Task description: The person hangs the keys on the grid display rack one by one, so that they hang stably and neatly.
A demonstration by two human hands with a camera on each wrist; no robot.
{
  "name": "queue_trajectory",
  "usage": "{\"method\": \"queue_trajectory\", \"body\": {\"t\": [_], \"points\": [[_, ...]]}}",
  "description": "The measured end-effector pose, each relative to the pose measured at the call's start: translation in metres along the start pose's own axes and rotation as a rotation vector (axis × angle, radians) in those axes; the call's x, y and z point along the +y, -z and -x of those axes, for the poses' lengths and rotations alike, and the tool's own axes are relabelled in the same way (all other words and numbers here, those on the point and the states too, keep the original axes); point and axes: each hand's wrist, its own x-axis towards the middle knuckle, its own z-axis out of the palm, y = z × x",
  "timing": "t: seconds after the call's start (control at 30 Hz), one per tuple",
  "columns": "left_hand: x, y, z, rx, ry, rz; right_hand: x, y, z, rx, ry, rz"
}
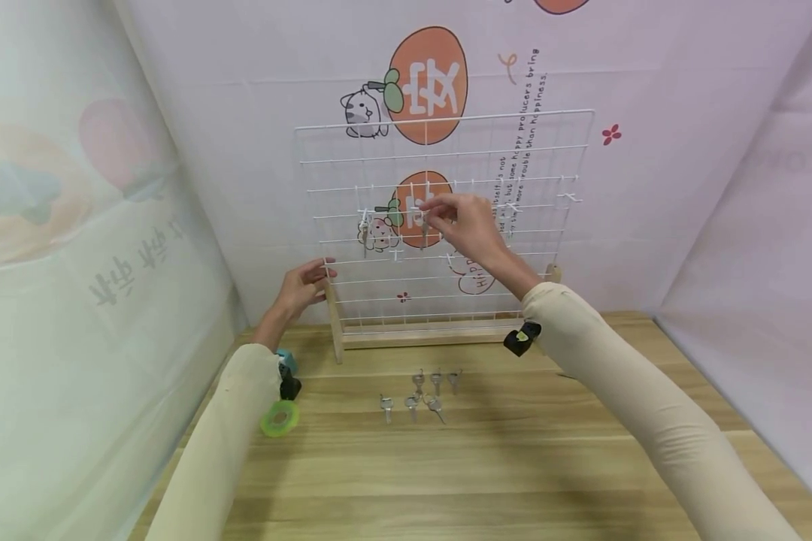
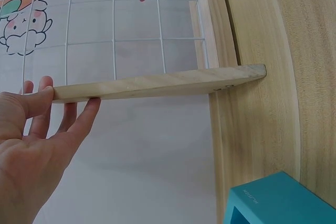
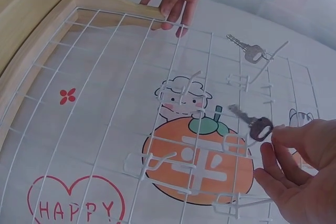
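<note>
My right hand (image 1: 470,229) pinches a small metal key (image 3: 258,127) near its head, in front of a white wire grid rack (image 1: 444,118). The key's blade points away from the fingertips, beside a white hook (image 3: 236,142). Another key (image 3: 253,53) hangs from a hook further left on the grid. At the rack's left side, my left hand (image 2: 42,140) grips the upper end of the wooden side post (image 2: 152,85) between thumb and fingers. Several more keys (image 1: 387,404) with small rings lie on the wooden table below the rack.
More white hooks (image 1: 570,197) stick out from the grid. A green tape roll (image 1: 280,418) lies on the table at left, near a blue box-like object (image 2: 278,200). A printed cloth (image 1: 656,188) stands behind the rack, with cloth walls on both sides.
</note>
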Motion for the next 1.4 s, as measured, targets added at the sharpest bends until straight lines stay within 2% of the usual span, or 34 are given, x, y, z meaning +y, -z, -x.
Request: {"method": "queue_trajectory", "body": {"t": [0.3, 0.77, 1.13, 1.4], "points": [[-0.001, 0.0, 0.001, -0.008, -0.007, 0.006, -0.001, 0.004, 0.004, 0.0, -0.016, -0.037], [-0.001, 0.002, 0.001, -0.013, 0.003, -0.015, 0.003, 0.005, 0.028, -0.08, 0.001, -0.072], [-0.001, 0.002, 0.0, -0.014, 0.007, -0.005, 0.021, -0.007, 0.055, -0.162, -0.043, -0.085], [-0.003, 0.002, -0.003, -0.012, 0.01, -0.004, 0.037, -0.024, 0.073, -0.176, 0.0, -0.085]]}}
